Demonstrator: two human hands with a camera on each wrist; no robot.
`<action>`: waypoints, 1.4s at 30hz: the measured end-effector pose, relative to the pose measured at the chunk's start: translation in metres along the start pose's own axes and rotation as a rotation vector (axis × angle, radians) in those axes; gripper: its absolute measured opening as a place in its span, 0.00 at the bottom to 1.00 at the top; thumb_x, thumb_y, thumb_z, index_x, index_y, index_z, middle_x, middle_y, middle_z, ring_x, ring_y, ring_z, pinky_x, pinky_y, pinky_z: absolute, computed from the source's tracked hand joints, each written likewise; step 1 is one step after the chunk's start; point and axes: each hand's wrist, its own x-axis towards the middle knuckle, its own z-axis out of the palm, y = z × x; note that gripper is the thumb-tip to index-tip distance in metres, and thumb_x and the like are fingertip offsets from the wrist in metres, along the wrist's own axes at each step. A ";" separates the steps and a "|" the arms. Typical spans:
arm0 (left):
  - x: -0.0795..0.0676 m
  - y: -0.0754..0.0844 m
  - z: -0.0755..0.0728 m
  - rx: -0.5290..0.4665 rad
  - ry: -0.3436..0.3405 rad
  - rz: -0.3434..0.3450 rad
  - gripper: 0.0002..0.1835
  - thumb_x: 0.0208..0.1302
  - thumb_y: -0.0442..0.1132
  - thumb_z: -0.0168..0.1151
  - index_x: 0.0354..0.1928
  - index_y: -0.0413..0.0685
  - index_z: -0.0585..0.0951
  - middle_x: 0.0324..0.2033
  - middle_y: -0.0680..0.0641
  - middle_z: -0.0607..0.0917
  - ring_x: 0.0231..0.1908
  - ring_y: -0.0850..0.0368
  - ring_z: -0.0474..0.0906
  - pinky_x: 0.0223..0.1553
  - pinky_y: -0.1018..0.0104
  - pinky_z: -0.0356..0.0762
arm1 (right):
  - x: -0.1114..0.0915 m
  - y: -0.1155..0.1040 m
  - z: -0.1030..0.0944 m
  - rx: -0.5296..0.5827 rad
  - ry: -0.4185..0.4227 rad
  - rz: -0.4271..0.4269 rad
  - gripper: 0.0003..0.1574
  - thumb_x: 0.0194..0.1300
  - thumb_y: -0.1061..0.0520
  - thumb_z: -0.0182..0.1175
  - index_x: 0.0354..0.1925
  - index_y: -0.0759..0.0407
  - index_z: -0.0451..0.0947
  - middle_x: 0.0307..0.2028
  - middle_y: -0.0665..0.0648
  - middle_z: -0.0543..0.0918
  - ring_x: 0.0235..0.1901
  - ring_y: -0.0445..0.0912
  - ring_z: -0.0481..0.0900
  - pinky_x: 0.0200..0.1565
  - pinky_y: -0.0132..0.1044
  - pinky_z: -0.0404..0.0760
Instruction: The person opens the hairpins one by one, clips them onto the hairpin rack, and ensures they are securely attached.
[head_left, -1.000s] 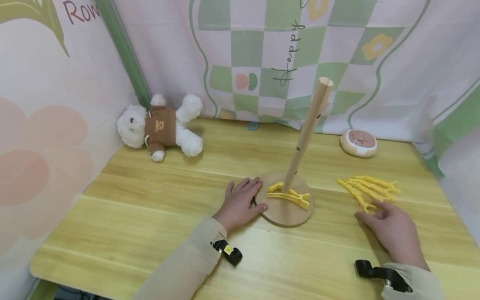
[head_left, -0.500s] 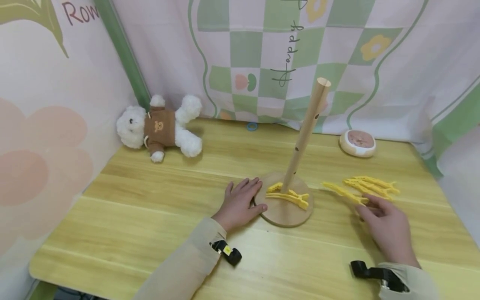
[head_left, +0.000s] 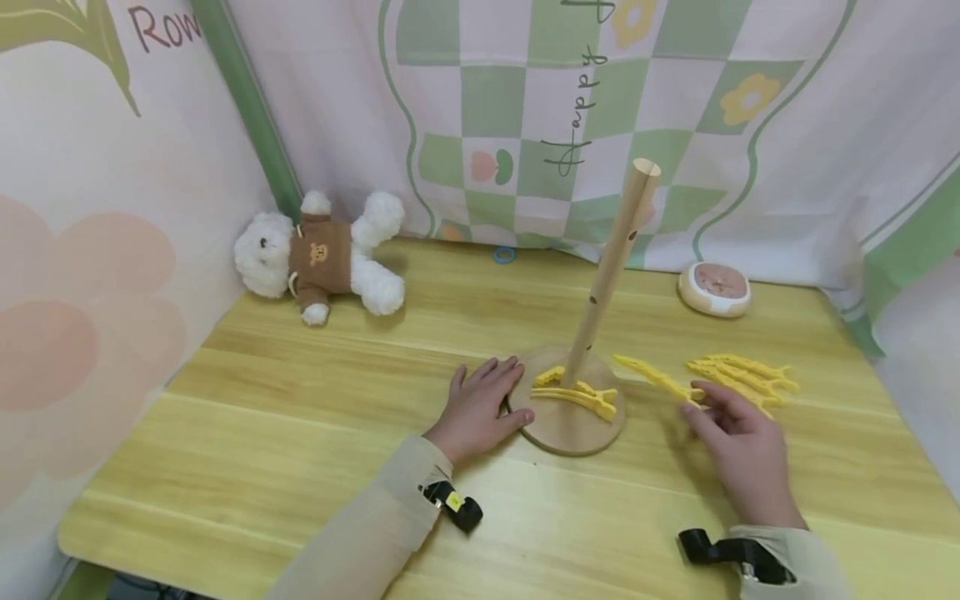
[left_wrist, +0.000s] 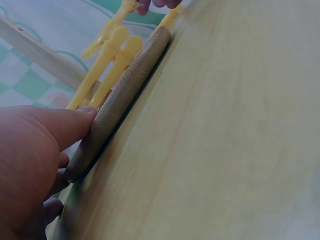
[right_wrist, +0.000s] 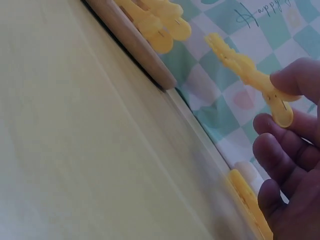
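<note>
A wooden stand has a round base [head_left: 572,435] and a tall post [head_left: 613,258] with dark holes along it. My left hand [head_left: 476,412] rests at the base's left edge, fingers spread and fairly straight, thumb [left_wrist: 75,122] lying on the rim. Two yellow hair clips [head_left: 585,398] lie on the base around the post's foot. To the right of the stand, my right hand [head_left: 746,446] pinches another yellow hair clip [right_wrist: 240,65] by its handle end, between thumb and index finger. Its toothed end points toward the stand, raised above the table.
Several more yellow hair clips [head_left: 746,371] lie on the table [head_left: 300,467] behind the right hand. At the back are a white plush toy [head_left: 322,254] in a brown top, a blue ring [head_left: 503,255] and a round cream device [head_left: 715,289]. Fabric curtains [head_left: 498,100] border the table.
The right hand has lifted one clip from the group on the right and carried it left toward the stand. The left hand stays on the base.
</note>
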 end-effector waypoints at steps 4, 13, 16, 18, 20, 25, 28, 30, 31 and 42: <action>0.000 0.001 0.000 0.002 -0.007 -0.002 0.39 0.71 0.60 0.56 0.78 0.52 0.60 0.77 0.51 0.57 0.77 0.46 0.49 0.73 0.36 0.34 | -0.002 -0.002 0.005 -0.004 -0.012 -0.049 0.21 0.60 0.68 0.70 0.53 0.69 0.82 0.32 0.39 0.84 0.28 0.33 0.80 0.31 0.21 0.77; -0.001 0.001 -0.003 -0.005 -0.002 0.002 0.39 0.71 0.60 0.57 0.78 0.52 0.60 0.77 0.50 0.57 0.77 0.46 0.49 0.73 0.35 0.34 | -0.007 -0.011 0.012 -0.086 -0.079 -0.137 0.22 0.59 0.66 0.71 0.53 0.65 0.82 0.28 0.44 0.83 0.27 0.35 0.79 0.27 0.24 0.74; -0.001 0.001 -0.003 -0.007 -0.002 0.001 0.39 0.71 0.60 0.57 0.78 0.52 0.60 0.77 0.50 0.57 0.77 0.46 0.49 0.73 0.35 0.34 | -0.008 -0.014 0.015 -0.103 -0.094 -0.142 0.21 0.60 0.63 0.71 0.53 0.63 0.83 0.28 0.45 0.84 0.27 0.36 0.79 0.26 0.26 0.74; -0.001 0.001 -0.003 -0.010 -0.004 -0.001 0.39 0.71 0.60 0.57 0.78 0.52 0.60 0.77 0.50 0.57 0.77 0.46 0.49 0.73 0.35 0.34 | -0.009 -0.016 0.017 -0.114 -0.098 -0.133 0.21 0.61 0.62 0.71 0.53 0.61 0.83 0.29 0.45 0.83 0.28 0.36 0.78 0.26 0.26 0.74; -0.002 0.001 -0.003 -0.011 -0.008 -0.002 0.39 0.71 0.60 0.56 0.78 0.52 0.60 0.77 0.50 0.57 0.77 0.46 0.49 0.73 0.36 0.34 | -0.010 -0.017 0.018 -0.116 -0.098 -0.120 0.20 0.62 0.61 0.71 0.53 0.61 0.83 0.29 0.45 0.83 0.28 0.37 0.78 0.25 0.27 0.74; -0.002 0.001 -0.003 -0.007 -0.007 -0.002 0.39 0.71 0.60 0.56 0.78 0.52 0.60 0.77 0.51 0.57 0.77 0.46 0.49 0.73 0.36 0.34 | -0.011 -0.019 0.019 -0.118 -0.100 -0.125 0.21 0.62 0.61 0.72 0.54 0.60 0.83 0.29 0.46 0.83 0.28 0.36 0.78 0.23 0.27 0.74; -0.002 0.002 -0.003 -0.003 -0.006 -0.002 0.39 0.72 0.59 0.56 0.78 0.52 0.60 0.77 0.51 0.57 0.77 0.46 0.49 0.73 0.35 0.34 | -0.012 -0.021 0.019 -0.119 -0.107 -0.148 0.21 0.61 0.61 0.72 0.54 0.60 0.83 0.31 0.46 0.84 0.28 0.36 0.78 0.25 0.26 0.74; -0.002 0.002 -0.003 -0.002 -0.006 -0.002 0.39 0.72 0.59 0.56 0.78 0.52 0.60 0.77 0.51 0.57 0.77 0.46 0.49 0.73 0.35 0.34 | -0.012 -0.022 0.019 -0.122 -0.114 -0.151 0.21 0.61 0.60 0.72 0.53 0.60 0.83 0.31 0.46 0.84 0.28 0.36 0.78 0.26 0.25 0.75; -0.002 0.002 -0.003 -0.001 -0.006 -0.002 0.38 0.72 0.59 0.56 0.78 0.52 0.60 0.77 0.51 0.57 0.77 0.46 0.49 0.73 0.35 0.34 | -0.012 -0.022 0.018 -0.128 -0.118 -0.152 0.21 0.61 0.60 0.72 0.53 0.60 0.83 0.32 0.45 0.84 0.28 0.36 0.78 0.27 0.25 0.75; -0.002 0.004 -0.004 -0.002 -0.008 -0.006 0.38 0.72 0.59 0.56 0.78 0.52 0.60 0.77 0.50 0.57 0.77 0.46 0.49 0.73 0.35 0.34 | -0.009 -0.017 0.009 -0.186 -0.190 -0.188 0.17 0.61 0.60 0.72 0.49 0.61 0.84 0.31 0.49 0.84 0.30 0.36 0.78 0.31 0.24 0.75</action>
